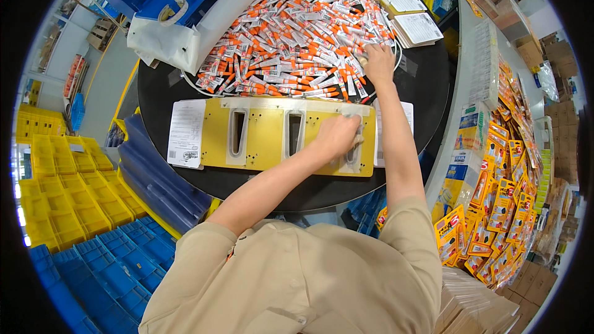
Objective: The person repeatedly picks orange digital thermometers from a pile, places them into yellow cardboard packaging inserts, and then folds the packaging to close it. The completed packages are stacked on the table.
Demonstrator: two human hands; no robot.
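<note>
Nearest the lower edge, the beige shirt (297,278) covers the lower centre of the frame. At lower left stand blue bins (117,260), with yellow bins (74,192) above them. At right, orange-and-yellow blister packs (501,204) lie in a heap; each carries bold print and product pictures, bent by the lens toward the rim.

At centre, a yellow plate (266,136) with elongated slots lies on the round black table (158,102). The left hand (339,136) rests at its right-hand slot, fingers curled inward; whether they grip anything cannot be told, as the back of the hand hides the fingertips and part of the slot. A white card (187,133) with fine dark print and a small figure shows at the plate's left end. A second card (408,111) at the right end is mostly hidden by the right forearm.

Farther up, the right hand (378,62) is at the right edge of the tube pile, fingers bent; its grip cannot be determined. The white tubes (291,31) with orange caps fill the upper centre; their labels bear small dark lettering. At upper right lie printed sheets (417,28), their text too small to make out.
</note>
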